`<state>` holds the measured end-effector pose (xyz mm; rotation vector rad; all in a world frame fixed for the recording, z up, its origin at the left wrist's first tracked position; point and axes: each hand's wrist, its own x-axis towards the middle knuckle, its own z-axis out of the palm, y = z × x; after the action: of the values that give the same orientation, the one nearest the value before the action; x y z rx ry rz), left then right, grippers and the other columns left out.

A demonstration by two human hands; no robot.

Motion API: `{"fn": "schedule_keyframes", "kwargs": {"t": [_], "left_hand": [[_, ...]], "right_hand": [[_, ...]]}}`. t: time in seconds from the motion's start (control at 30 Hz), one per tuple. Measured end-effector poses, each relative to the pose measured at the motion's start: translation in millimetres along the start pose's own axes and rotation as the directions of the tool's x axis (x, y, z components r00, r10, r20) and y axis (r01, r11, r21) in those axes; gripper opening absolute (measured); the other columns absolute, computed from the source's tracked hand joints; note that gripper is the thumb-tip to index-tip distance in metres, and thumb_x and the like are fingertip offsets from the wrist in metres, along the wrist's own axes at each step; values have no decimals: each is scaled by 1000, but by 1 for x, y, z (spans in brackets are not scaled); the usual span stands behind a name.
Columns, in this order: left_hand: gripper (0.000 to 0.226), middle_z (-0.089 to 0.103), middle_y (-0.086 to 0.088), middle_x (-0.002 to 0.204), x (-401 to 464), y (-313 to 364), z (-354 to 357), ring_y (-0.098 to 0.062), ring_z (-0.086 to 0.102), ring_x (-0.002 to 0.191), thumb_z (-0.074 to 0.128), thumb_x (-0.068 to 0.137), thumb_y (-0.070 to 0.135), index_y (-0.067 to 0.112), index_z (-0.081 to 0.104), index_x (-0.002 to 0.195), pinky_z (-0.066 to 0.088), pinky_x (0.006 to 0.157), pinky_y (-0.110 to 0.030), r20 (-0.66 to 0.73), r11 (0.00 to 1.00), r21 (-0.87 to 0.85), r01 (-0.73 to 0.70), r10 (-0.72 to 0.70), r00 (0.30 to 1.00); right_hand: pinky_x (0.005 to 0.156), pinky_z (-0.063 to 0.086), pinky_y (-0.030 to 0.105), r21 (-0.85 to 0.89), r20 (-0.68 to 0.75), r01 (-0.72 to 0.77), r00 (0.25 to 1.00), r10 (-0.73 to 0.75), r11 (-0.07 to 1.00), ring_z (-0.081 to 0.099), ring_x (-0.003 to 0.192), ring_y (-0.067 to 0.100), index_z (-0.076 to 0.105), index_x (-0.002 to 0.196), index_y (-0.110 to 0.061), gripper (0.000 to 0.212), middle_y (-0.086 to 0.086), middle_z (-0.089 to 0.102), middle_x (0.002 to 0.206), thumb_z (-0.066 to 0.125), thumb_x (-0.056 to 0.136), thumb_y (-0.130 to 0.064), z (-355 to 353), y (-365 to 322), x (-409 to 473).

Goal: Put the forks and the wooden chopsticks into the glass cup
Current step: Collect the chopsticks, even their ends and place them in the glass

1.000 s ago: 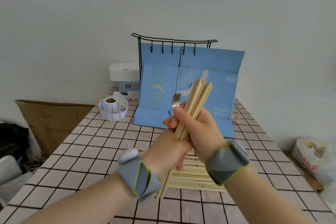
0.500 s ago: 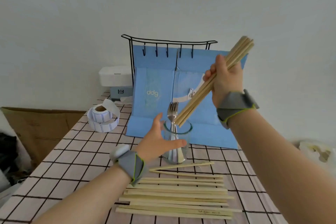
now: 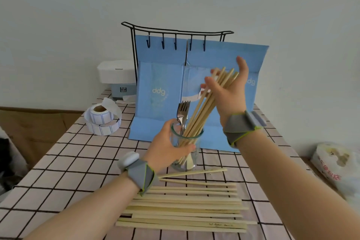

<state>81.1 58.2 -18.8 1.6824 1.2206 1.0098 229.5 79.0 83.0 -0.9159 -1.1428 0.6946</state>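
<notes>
The glass cup (image 3: 195,138) stands on the checked tablecloth, and my left hand (image 3: 167,148) grips its left side. Metal forks (image 3: 183,112) stand in it, tines up. A bundle of wooden chopsticks (image 3: 202,111) leans in the cup, tilted up to the right. My right hand (image 3: 228,91) is at their upper ends with fingers spread and straight; the sticks lie against its palm. Several more chopsticks (image 3: 187,206) lie flat in a row on the cloth in front of the cup.
A blue folded paper bag (image 3: 161,76) stands behind the cup against a black wire hook rack (image 3: 175,31). A roll of labels (image 3: 102,121) sits at the left, a white-lidded box (image 3: 116,76) behind it. A plastic bag (image 3: 339,161) lies off the table's right edge.
My right hand lowered the chopstick bundle into the cup and opened its fingers. My left hand closed round the cup's side.
</notes>
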Motion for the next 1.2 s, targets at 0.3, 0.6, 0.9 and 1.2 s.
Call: {"fn": "schedule_keyframes", "kwargs": {"t": [0.3,0.6,0.9,1.2], "left_hand": [[73,54,8,126,3,2,-6,-9,51,118,77,59,38,37,34,118,38,99,-27,49,999,43,-11,9,999],[95,37,-1,145,-10,-1,-13,-15,34,135,73,72,39,16,14,143,27,105,-25,97,969,232,89,-114,989],[51,43,12,110,-90,-12,-33,-7,43,107,55,76,56,23,54,114,31,89,-19,253,741,631,-228,80,964],[48,62,2,96,-110,-9,-23,-20,61,90,36,72,53,22,63,96,49,79,-35,477,474,750,-462,97,874]], "right_hand": [[65,51,30,-466,30,103,994,-101,879,56,42,-1,59,59,-16,39,0,60,55,44,94,-23,11,-3,16],[102,33,39,-807,194,314,941,-277,500,44,121,36,49,124,-6,50,18,51,128,55,84,-36,-14,-16,-4],[70,55,33,-544,839,735,480,255,404,63,87,22,56,106,-19,40,3,64,102,43,77,-43,-63,36,-151],[84,46,39,-586,774,788,474,420,191,51,106,31,47,118,-10,47,10,48,122,53,80,-37,-42,32,-165]]}}
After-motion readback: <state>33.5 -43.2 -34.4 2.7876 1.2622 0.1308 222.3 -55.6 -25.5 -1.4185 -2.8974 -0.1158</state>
